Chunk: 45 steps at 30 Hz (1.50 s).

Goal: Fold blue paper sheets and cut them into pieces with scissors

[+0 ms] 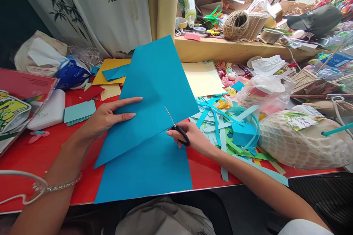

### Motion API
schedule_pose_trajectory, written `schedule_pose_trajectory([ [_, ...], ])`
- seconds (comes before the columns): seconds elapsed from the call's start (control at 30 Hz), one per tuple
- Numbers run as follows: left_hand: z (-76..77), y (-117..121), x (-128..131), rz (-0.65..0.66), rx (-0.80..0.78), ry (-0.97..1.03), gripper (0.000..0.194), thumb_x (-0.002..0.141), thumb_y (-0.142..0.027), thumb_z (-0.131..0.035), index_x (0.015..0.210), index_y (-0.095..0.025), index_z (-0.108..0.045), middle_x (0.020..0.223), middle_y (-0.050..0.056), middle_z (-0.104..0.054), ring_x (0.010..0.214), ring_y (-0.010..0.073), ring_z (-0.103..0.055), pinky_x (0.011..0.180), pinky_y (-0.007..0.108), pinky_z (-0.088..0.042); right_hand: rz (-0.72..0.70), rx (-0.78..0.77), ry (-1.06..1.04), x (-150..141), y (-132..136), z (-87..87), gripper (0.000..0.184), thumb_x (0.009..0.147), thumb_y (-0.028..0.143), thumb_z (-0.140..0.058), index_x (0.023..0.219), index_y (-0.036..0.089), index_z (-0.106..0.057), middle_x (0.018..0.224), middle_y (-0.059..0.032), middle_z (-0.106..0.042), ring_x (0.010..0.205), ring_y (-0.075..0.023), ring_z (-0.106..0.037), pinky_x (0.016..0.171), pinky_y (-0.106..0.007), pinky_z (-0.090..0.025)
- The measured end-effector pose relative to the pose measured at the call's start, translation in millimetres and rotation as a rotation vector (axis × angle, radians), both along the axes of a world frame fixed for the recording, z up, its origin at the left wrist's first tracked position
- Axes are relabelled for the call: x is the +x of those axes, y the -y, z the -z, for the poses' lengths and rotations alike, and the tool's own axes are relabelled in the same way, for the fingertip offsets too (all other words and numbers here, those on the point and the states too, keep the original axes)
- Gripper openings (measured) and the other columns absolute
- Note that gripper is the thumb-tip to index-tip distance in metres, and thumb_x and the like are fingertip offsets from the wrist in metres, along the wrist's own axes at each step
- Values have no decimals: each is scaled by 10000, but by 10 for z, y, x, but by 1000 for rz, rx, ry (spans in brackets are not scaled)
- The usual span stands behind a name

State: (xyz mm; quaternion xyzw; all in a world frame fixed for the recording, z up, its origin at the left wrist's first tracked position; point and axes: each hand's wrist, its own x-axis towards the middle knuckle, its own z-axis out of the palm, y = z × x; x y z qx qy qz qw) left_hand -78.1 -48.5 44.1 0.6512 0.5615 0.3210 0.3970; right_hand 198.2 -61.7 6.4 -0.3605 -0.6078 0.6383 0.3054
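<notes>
A large blue sheet of paper [157, 69] lies tilted over the table, overlapping a second blue sheet [154, 172] near the front edge. At its left edge, my left hand [111, 115] grips the upper sheet, thumb and forefinger on top and the other fingers hidden. My right hand [194, 137] holds a pair of black-handled scissors [184, 136] near the upper sheet's lower right edge. Their thin blade points up and left over the blue paper; whether it cuts into the paper I cannot tell.
Cut paper strips [217, 125] are heaped on the right, beside a net-wrapped bundle [298, 139]. Teal paper pieces [79, 112] and a white box [51, 108] lie left on the red table [74, 147]. Cream paper [202, 79] lies behind; a cluttered ledge [204, 49] runs along the back.
</notes>
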Motion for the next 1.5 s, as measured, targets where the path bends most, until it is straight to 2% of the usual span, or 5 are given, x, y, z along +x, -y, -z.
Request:
schedule_pose_trajectory([
  [0.43,-94,46,111,79,-63,-48,489,775,-448,-652,1250,-382,-561,1449,-89,-424,1358,291,-324,959,281,-461,45,-101,13,-6,6,-41,359,715,468,-709,602,155,-574,571,14,-557,497,-108,-550,539,-243,-434],
  [0.77,-151,63,157,75,-110,-61,521,789,-456,-636,1287,-346,-530,1464,-78,-405,1336,270,-358,931,240,-472,53,-100,17,-14,0,-23,365,713,479,-707,617,155,-568,574,13,-557,506,-107,-553,530,-238,-432],
  [1.07,-197,82,178,87,-108,-102,536,796,-481,-614,1303,-334,-522,1463,-53,-411,1319,287,-385,929,267,-482,52,-82,-4,-18,0,10,360,714,477,-706,622,160,-560,583,12,-558,507,-111,-550,509,-237,-447],
  [1.33,-11,-21,69,142,-103,-92,491,770,-491,-635,1251,-467,-539,1438,-123,-430,1300,291,-422,875,257,-523,61,-108,26,-16,6,-60,374,712,495,-703,628,151,-583,588,5,-571,519,-108,-562,535,-232,-448],
  [1.5,-1,-13,96,141,-118,-55,477,767,-481,-644,1234,-481,-548,1427,-129,-444,1270,279,-460,877,256,-523,54,-70,44,-8,5,-33,397,721,528,-682,637,156,-569,597,7,-569,529,-115,-567,542,-238,-445],
])
